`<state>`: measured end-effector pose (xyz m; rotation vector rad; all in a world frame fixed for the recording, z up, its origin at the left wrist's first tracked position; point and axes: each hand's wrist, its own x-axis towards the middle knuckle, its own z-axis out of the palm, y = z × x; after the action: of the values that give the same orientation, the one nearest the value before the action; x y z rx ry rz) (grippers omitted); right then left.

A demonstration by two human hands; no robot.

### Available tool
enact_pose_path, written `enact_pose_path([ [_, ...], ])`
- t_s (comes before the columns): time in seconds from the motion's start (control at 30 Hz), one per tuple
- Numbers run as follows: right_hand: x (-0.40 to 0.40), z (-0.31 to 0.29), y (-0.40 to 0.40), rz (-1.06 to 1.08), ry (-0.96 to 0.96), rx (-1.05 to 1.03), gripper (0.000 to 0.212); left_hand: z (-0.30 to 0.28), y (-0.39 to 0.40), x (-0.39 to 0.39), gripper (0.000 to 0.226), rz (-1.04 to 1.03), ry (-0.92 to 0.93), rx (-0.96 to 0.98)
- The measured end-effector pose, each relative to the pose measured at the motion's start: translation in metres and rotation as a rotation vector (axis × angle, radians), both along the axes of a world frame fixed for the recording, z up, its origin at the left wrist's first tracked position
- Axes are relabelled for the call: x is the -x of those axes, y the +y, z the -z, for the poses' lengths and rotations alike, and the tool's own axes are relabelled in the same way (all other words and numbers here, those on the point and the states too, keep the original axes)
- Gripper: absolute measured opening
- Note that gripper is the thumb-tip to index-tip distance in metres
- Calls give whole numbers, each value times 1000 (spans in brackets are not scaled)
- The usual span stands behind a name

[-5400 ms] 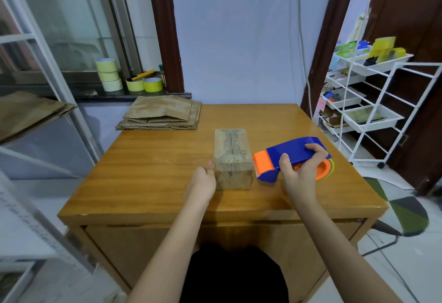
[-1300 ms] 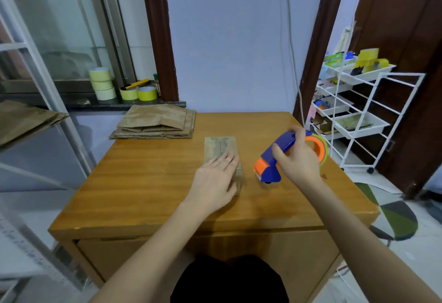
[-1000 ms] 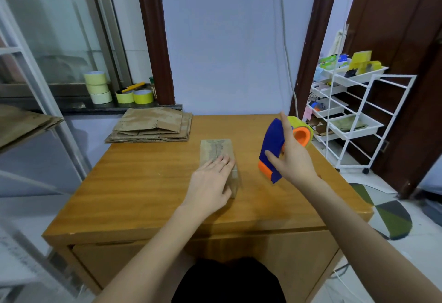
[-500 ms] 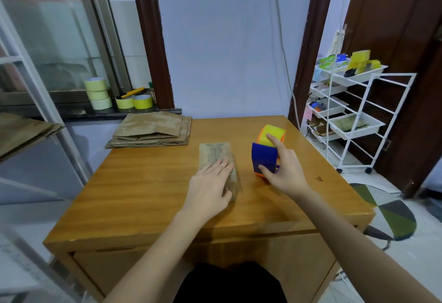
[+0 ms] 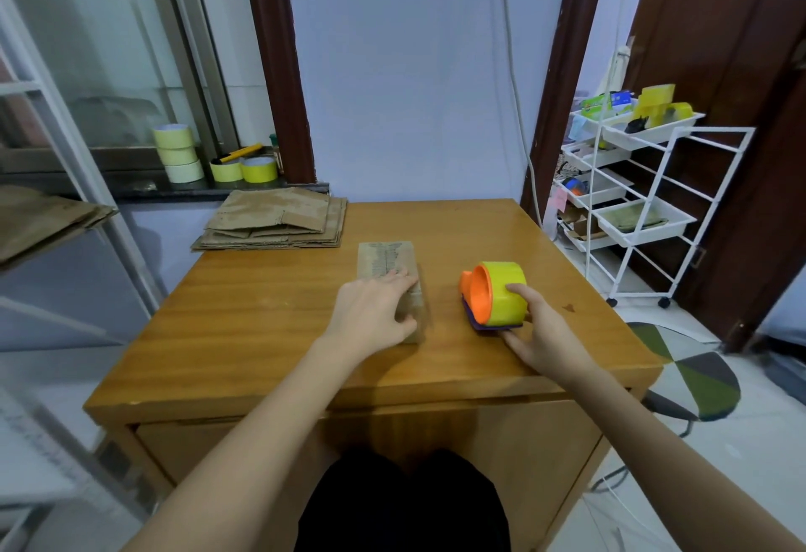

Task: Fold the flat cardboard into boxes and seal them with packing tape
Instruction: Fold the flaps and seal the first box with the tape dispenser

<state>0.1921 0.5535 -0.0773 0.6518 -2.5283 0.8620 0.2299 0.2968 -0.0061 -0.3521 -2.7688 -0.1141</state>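
My left hand [image 5: 374, 315] lies flat on the box [image 5: 389, 279], long axis running up-frame; right hand [image 5: 538, 329] loosely touches the tape dispenser [image 5: 495, 294] just right of it.

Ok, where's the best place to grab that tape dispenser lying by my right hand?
The blue and orange tape dispenser lies on its side, yellow tape roll up. Probably come from above with the right hand, fingers spanning the roll; its blue handle is hidden underneath.
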Motion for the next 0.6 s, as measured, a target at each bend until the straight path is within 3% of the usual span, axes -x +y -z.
enact_pose_path([
  [0.2, -4, 11, 1, -103, 84, 2, 77, -9, 0, 2, 41, -48, -65, 5],
  [0.43, -18, 7, 9, -30, 151, -48, 62, -17, -8, 5, 46, 12, -164, -21],
  [0.5, -21, 0, 11, 33, 252, -43, 59, -19, -12, 8, 47, 17, -248, -151],
  [0.6, -23, -13, 1, 116, 434, 40, 52, -27, -18, 9, 35, 73, -352, -675],
])
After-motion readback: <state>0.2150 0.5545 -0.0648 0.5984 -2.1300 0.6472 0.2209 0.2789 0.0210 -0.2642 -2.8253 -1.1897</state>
